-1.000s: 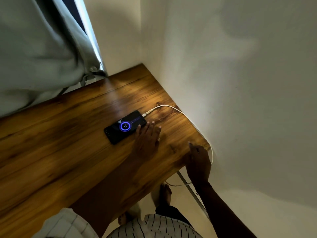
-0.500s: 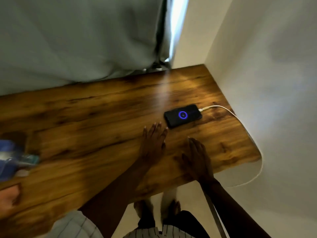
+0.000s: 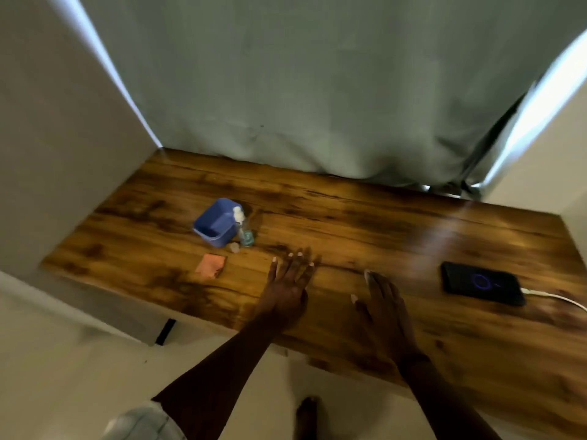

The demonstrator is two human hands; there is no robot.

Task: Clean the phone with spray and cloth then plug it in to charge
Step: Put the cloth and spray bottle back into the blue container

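The black phone (image 3: 482, 283) lies flat at the right of the wooden table (image 3: 349, 223), its screen showing a blue ring. A white cable (image 3: 556, 296) is plugged into its right end. My left hand (image 3: 289, 289) rests flat near the table's front edge, fingers spread, holding nothing. My right hand (image 3: 382, 308) hovers flat a little to its right, also empty, well left of the phone. A small clear spray bottle (image 3: 243, 228) stands at the left, its cap (image 3: 234, 247) beside it. An orange cloth (image 3: 210, 265) lies in front of the bottle.
A blue plastic container (image 3: 216, 222) stands next to the spray bottle. A grey-green curtain (image 3: 301, 90) hangs behind the table, with walls on both sides. My bare foot (image 3: 306, 414) shows on the pale floor below the table edge.
The view has swung left, so the phone now sits far right and the bottle, container and cloth have come into sight. Both hands have drawn away from the phone toward the table's middle.
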